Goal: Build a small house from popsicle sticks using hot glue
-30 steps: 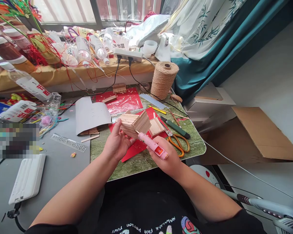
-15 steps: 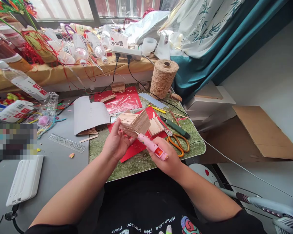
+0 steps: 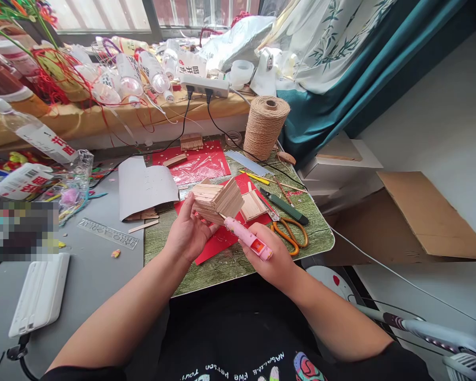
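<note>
head view: the left hand [image 3: 190,233] cups a stack of wooden sticks [image 3: 218,200] from below, above the red paper [image 3: 222,238] on the green table [image 3: 230,264]. the right hand [image 3: 272,256] grips a pink glue gun [image 3: 248,238], its tip touching the stack's lower edge. orange scissors [image 3: 291,233] lie just right of it, and a twine spool [image 3: 265,128] stands further back.

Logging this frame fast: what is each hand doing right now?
Left hand: holding the craft-stick house.
Right hand: closed on the pink glue gun, nozzle at the house.
</note>
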`<control>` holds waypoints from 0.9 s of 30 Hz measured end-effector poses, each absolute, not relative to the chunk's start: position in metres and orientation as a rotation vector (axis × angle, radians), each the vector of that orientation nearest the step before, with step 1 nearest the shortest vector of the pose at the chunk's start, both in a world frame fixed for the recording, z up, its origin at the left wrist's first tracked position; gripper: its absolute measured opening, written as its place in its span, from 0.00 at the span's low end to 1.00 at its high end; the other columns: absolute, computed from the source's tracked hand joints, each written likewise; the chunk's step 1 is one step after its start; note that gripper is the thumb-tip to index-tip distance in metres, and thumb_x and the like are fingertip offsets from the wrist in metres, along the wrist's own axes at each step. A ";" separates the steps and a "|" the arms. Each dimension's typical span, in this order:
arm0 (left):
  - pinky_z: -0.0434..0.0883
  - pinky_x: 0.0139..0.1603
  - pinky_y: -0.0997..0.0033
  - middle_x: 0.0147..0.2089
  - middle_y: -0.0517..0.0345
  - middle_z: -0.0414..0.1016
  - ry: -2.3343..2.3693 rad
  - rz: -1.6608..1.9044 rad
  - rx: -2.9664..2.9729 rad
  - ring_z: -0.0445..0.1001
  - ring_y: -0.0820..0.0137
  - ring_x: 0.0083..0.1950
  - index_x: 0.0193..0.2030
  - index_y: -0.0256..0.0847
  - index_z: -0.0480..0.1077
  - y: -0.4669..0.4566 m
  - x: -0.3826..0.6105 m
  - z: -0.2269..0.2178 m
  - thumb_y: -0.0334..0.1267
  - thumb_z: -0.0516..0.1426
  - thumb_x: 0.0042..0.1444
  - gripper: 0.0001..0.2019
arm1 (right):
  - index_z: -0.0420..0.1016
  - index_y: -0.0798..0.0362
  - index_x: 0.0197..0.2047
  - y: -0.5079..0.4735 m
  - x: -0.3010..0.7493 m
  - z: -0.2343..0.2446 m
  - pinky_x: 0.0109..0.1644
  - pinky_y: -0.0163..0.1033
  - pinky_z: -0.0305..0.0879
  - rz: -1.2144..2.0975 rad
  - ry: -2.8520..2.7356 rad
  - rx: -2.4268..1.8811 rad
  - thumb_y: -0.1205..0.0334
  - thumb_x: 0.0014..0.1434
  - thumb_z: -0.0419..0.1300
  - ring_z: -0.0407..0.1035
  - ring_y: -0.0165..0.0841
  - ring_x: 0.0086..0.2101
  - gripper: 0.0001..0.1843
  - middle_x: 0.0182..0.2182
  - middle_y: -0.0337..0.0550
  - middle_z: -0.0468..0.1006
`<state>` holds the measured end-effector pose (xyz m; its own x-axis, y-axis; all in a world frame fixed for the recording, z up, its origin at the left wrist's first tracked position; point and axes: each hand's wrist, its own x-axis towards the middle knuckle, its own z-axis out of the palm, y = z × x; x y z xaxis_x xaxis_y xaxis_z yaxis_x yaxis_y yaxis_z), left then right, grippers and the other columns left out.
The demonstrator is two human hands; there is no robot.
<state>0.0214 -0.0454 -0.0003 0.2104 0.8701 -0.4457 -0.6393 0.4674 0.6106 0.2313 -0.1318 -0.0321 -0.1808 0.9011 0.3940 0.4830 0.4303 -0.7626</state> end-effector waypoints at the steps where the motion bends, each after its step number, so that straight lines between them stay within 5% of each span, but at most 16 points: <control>1: 0.80 0.62 0.52 0.59 0.45 0.82 0.846 1.074 0.326 0.83 0.57 0.57 0.65 0.44 0.75 -0.045 0.021 0.000 0.58 0.68 0.63 0.29 | 0.71 0.48 0.45 -0.132 0.231 -0.032 0.41 0.44 0.68 0.611 -1.820 -1.186 0.67 0.70 0.62 0.71 0.38 0.35 0.05 0.35 0.41 0.74; 15: 0.83 0.58 0.57 0.62 0.45 0.81 0.855 1.087 0.341 0.84 0.59 0.56 0.69 0.46 0.73 -0.045 0.020 -0.006 0.56 0.67 0.65 0.30 | 0.71 0.46 0.50 -0.138 0.230 -0.021 0.42 0.45 0.72 0.552 -1.777 -1.122 0.68 0.70 0.62 0.73 0.39 0.36 0.09 0.38 0.43 0.76; 27: 0.82 0.60 0.54 0.60 0.47 0.81 0.881 1.069 0.333 0.83 0.61 0.53 0.62 0.43 0.76 -0.050 0.023 -0.002 0.53 0.68 0.65 0.25 | 0.73 0.46 0.50 -0.134 0.230 -0.028 0.43 0.47 0.73 0.547 -1.805 -1.161 0.67 0.70 0.62 0.73 0.41 0.38 0.08 0.39 0.45 0.77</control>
<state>0.0228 -0.0504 -0.0020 0.1921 0.8660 -0.4616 -0.6188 0.4719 0.6279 0.2303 -0.1342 -0.0277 -0.1607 0.8813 0.4444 0.4861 0.4625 -0.7415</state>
